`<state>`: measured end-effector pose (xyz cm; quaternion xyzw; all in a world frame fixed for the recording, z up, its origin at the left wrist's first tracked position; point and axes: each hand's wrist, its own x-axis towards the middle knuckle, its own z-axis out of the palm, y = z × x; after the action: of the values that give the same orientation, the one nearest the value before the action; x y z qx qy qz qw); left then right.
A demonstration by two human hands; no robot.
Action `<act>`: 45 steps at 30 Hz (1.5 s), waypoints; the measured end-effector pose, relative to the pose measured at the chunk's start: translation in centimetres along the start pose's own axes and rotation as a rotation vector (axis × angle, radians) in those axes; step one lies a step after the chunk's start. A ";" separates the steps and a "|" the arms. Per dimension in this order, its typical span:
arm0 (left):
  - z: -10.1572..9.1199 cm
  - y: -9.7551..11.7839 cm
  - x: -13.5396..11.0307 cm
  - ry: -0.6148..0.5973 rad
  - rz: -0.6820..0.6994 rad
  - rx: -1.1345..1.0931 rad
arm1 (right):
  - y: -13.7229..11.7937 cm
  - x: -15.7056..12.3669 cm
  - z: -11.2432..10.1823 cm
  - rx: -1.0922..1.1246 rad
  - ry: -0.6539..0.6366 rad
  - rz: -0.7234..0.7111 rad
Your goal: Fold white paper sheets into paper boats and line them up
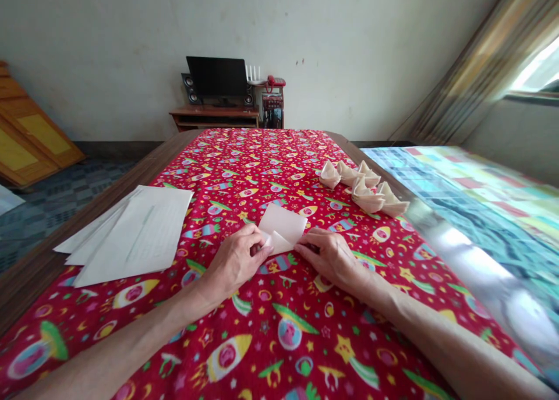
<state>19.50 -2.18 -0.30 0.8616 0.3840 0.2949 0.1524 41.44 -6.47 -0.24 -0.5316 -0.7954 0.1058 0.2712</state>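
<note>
A pale pink sheet of paper point(283, 224) lies on the red patterned tablecloth point(271, 330), its near edge folded up. My left hand point(236, 260) pinches the folded near-left corner with thumb and fingers closed on it. My right hand point(334, 257) rests on the cloth at the paper's near-right corner, fingertips pressing its edge. Several folded paper boats point(362, 187) in the same pale colour sit in a cluster at the right of the cloth.
A stack of white sheets point(131, 234) lies at the left, partly over the wooden table edge point(39, 266). A shiny colourful surface point(471, 213) borders the right side. A desk with a monitor point(217, 77) stands against the far wall.
</note>
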 end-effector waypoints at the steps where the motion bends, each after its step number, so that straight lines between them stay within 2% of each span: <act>1: 0.0 0.1 0.0 0.000 -0.010 0.006 | 0.0 0.0 0.1 -0.008 0.001 0.006; 7: 0.2 -0.1 0.2 -0.031 -0.003 0.063 | -0.3 0.5 0.6 -0.110 0.015 0.088; 16: 0.4 -0.5 0.3 -0.049 0.018 0.121 | -0.1 0.6 0.9 -0.137 0.041 0.062; 22: 0.6 -0.6 0.3 -0.012 -0.020 0.111 | -0.4 0.8 1.1 -0.198 0.056 0.098; 27: 0.9 -0.9 0.0 0.035 -0.049 0.101 | -0.5 0.7 1.0 -0.221 0.047 0.073; 32: 0.8 -0.8 -0.3 0.001 0.092 0.125 | -0.5 0.7 1.0 -0.241 0.027 0.061; 37: 0.2 0.2 -0.4 -0.088 0.294 0.230 | -0.4 0.8 1.2 -0.265 0.034 0.052; 40: -0.2 0.5 -0.3 -0.147 0.345 0.266 | -0.5 0.7 1.3 -0.279 0.058 0.033; 42: -0.4 0.7 -0.3 -0.181 0.344 0.274 | -0.7 0.5 1.2 -0.312 0.067 -0.038; 45: -0.8 1.1 -0.4 -0.225 0.333 0.310 | -1.4 0.1 0.8 -0.406 -0.004 -0.220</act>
<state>19.41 -3.20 0.67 0.9534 0.2581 0.1558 0.0097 39.88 -6.81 -0.25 -0.4852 -0.8540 -0.0855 0.1673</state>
